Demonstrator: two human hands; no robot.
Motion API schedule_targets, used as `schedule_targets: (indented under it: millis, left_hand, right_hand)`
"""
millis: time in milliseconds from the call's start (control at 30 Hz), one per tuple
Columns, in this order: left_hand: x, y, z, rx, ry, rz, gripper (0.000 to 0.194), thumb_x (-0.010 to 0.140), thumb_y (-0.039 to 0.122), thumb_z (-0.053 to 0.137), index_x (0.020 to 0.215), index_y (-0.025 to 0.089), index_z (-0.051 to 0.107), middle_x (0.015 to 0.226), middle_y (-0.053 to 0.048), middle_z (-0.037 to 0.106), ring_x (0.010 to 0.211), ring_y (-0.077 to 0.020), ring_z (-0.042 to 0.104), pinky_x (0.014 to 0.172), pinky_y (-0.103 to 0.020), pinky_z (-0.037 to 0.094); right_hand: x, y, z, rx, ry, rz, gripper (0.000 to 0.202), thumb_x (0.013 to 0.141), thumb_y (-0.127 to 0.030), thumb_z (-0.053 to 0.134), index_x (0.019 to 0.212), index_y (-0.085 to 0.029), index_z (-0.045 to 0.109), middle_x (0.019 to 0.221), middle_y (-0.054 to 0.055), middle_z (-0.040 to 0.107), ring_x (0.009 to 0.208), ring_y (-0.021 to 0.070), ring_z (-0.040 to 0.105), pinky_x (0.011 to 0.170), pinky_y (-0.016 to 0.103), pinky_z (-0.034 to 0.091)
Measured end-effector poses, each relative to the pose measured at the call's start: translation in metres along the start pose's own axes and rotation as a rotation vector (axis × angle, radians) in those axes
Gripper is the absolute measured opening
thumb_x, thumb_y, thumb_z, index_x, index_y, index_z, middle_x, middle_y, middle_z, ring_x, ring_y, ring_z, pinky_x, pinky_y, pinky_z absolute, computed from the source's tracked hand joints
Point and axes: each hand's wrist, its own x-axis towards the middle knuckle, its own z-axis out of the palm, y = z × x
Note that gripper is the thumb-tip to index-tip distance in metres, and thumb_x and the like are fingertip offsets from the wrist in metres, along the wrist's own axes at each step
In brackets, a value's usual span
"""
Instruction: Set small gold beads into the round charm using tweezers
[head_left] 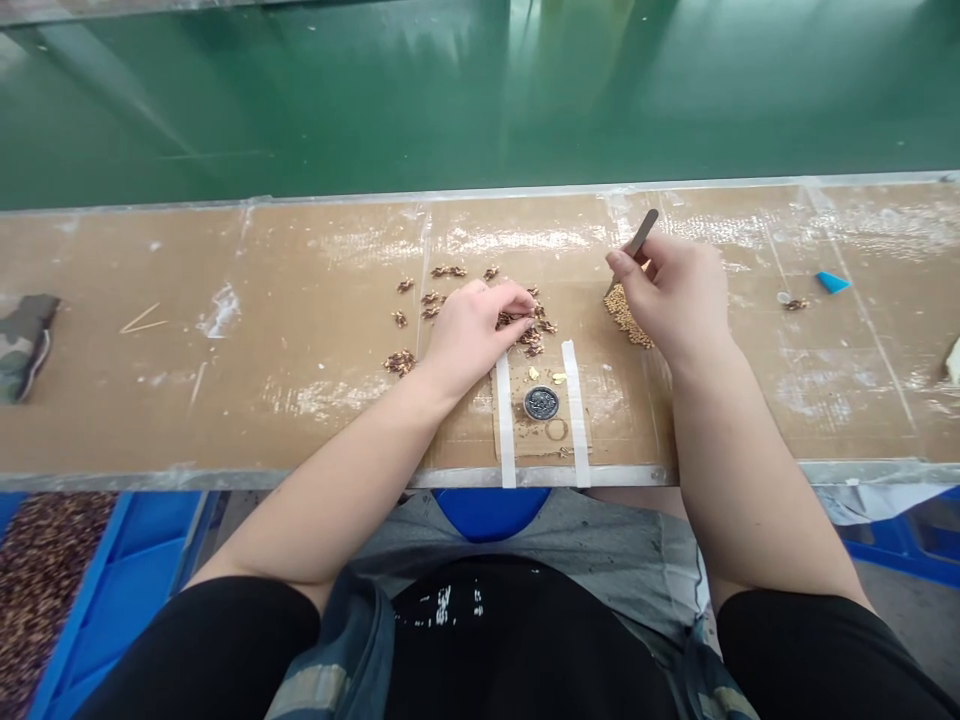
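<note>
Brown glossy desk (285,250) extends below a green surface (300,110). Right hand (686,295), forearm reaching forward, holds a slim grey metal tool (643,234) between thumb and fingers; its lower end slants down to the left edge of the small golden bead pile (630,320). Left hand (469,330), reaching inward, has fingers narrowed at dark brown-and-gold clustered pieces (541,322); whether any is pinched cannot be told. Round black-filled dish (541,403) lies nearer the front edge (187,478), between white tape strips (505,425).

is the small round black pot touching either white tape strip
Apart: the head view shows the black pot between the white tape strips, brown surface visible on both sides.
</note>
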Motion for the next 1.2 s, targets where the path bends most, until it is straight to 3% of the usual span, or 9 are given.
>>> schedule_targets:
  millis: [233, 433, 567, 667, 733, 900, 1033, 1200]
  left_hand:
    - [-0.001, 0.002, 0.0, -0.027, -0.009, -0.026, 0.02, 0.091, 0.013, 0.079, 0.1, 0.03, 0.082, 0.108, -0.003, 0.086, 0.106, -0.0273, 0.067, 0.095, -0.045, 0.051]
    - [-0.004, 0.006, -0.004, -0.127, 0.06, -0.013, 0.012, 0.095, 0.021, 0.078, 0.103, 0.028, 0.082, 0.111, -0.004, 0.084, 0.108, -0.0252, 0.068, 0.097, -0.042, 0.052]
    - [-0.005, 0.008, -0.003, -0.181, 0.097, 0.018, 0.008, 0.097, 0.023, 0.076, 0.101, 0.027, 0.082, 0.107, -0.004, 0.084, 0.1, -0.0213, 0.068, 0.092, -0.037, 0.052]
    - [-0.006, 0.011, -0.002, -0.247, 0.093, 0.004, 0.008, 0.097, 0.027, 0.076, 0.1, 0.025, 0.083, 0.102, -0.004, 0.083, 0.083, -0.017, 0.064, 0.077, -0.034, 0.049]
    - [-0.006, 0.014, -0.002, -0.328, 0.057, -0.029, 0.012, 0.098, 0.033, 0.077, 0.099, 0.023, 0.083, 0.098, -0.005, 0.083, 0.075, -0.0149, 0.062, 0.071, -0.032, 0.048]
    - [-0.005, 0.022, -0.004, -0.605, -0.13, -0.186, 0.028, 0.103, 0.042, 0.072, 0.091, 0.019, 0.082, 0.092, -0.008, 0.084, 0.078, -0.0134, 0.07, 0.072, -0.028, 0.053]
    - [-0.004, 0.02, -0.001, -0.77, -0.23, -0.274, 0.036, 0.1, 0.054, 0.076, 0.096, 0.018, 0.082, 0.093, -0.009, 0.085, 0.058, -0.007, 0.053, 0.056, -0.023, 0.044]
    - [-0.003, 0.016, 0.002, -0.867, -0.248, -0.286, 0.031, 0.097, 0.048, 0.079, 0.091, 0.017, 0.079, 0.091, -0.006, 0.083, 0.048, -0.0021, 0.039, 0.048, -0.022, 0.032]
  right_hand:
    - [0.001, 0.001, 0.001, 0.007, -0.004, 0.013, 0.035, 0.094, -0.058, 0.078, 0.079, -0.028, 0.067, 0.062, 0.001, 0.056, 0.072, 0.0262, 0.062, 0.07, 0.041, 0.046]
    - [-0.001, 0.002, 0.002, 0.055, 0.002, -0.005, 0.033, 0.094, -0.056, 0.08, 0.08, -0.028, 0.069, 0.062, 0.002, 0.057, 0.078, 0.0285, 0.066, 0.073, 0.041, 0.047]
    - [0.0, 0.002, 0.002, -0.018, -0.033, 0.018, 0.034, 0.094, -0.055, 0.079, 0.078, -0.027, 0.068, 0.061, 0.001, 0.055, 0.069, 0.0247, 0.059, 0.069, 0.04, 0.042]
    - [-0.001, -0.002, 0.002, -0.003, -0.032, 0.008, 0.038, 0.095, -0.057, 0.079, 0.078, -0.026, 0.068, 0.061, 0.0, 0.055, 0.063, 0.0208, 0.054, 0.066, 0.039, 0.04]
    - [-0.004, -0.008, 0.004, 0.073, -0.003, -0.024, 0.039, 0.098, -0.059, 0.077, 0.081, -0.025, 0.071, 0.063, 0.0, 0.059, 0.061, 0.0188, 0.054, 0.064, 0.038, 0.041]
    - [-0.015, -0.027, 0.011, 0.384, 0.086, -0.229, 0.038, 0.103, -0.062, 0.071, 0.09, -0.028, 0.078, 0.078, 0.003, 0.073, 0.066, 0.0181, 0.064, 0.064, 0.037, 0.051]
    - [-0.02, -0.035, 0.015, 0.505, 0.048, -0.383, 0.031, 0.101, -0.058, 0.075, 0.09, -0.03, 0.08, 0.083, 0.002, 0.079, 0.074, 0.0194, 0.073, 0.069, 0.038, 0.059]
    - [-0.021, -0.037, 0.013, 0.521, -0.012, -0.371, 0.03, 0.1, -0.058, 0.077, 0.09, -0.03, 0.083, 0.083, 0.002, 0.081, 0.076, 0.0189, 0.075, 0.07, 0.037, 0.061]
